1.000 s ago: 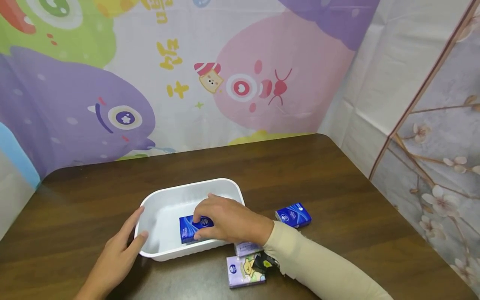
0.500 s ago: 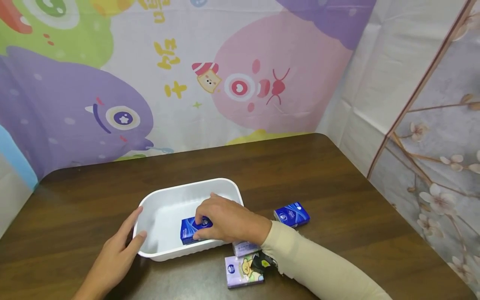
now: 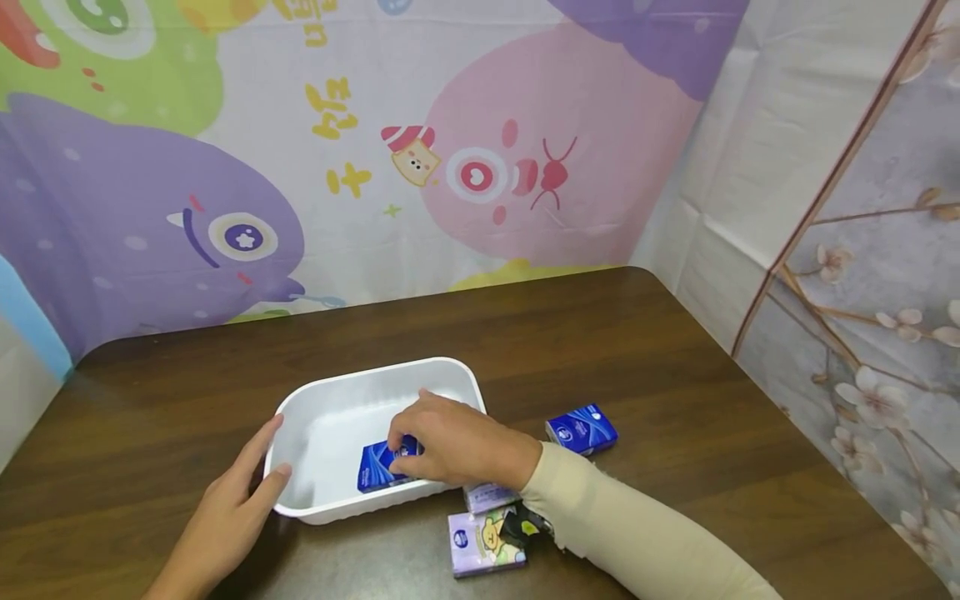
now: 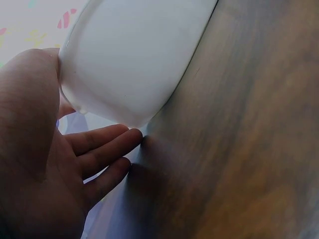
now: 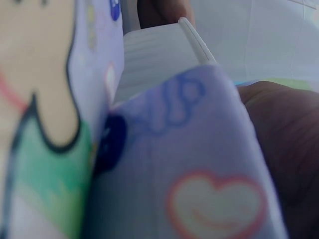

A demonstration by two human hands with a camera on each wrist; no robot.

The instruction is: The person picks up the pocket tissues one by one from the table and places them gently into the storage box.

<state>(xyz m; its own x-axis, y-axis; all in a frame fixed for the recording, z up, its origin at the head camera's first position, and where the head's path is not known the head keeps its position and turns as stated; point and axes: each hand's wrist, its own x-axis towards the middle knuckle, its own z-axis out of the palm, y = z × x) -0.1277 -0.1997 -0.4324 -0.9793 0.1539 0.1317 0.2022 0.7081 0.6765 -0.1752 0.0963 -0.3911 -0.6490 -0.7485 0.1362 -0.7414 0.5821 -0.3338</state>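
The left end of a white plastic tray (image 3: 326, 510) is steadied by my left hand (image 3: 225, 508), its thumb and index tip at the rim. In the left wrist view its other fingers (image 4: 107, 149) reach nearly straight along the tray's outer wall (image 4: 129, 55). Reaching over the tray's front right side, my right hand (image 3: 453, 437) curls thumb and index about a blue tissue pack (image 3: 375, 467) lying on the tray's floor. The pack's right part is hidden under the hand. Purple packs fill the right wrist view, so the fingertips there are out of sight.
On the brown wooden table (image 3: 675, 492), a second blue tissue pack (image 3: 582, 429) lies right of the tray. Two purple tissue packs, one with a cartoon bear (image 3: 480, 542) and one partly hidden (image 3: 487, 497), lie under the right wrist. A cartoon cloth (image 3: 360, 250) hangs behind.
The blue pack under my right hand has shifted slightly left and toward me and lies flatter on the tray's floor. Both hands stay nearly in place.
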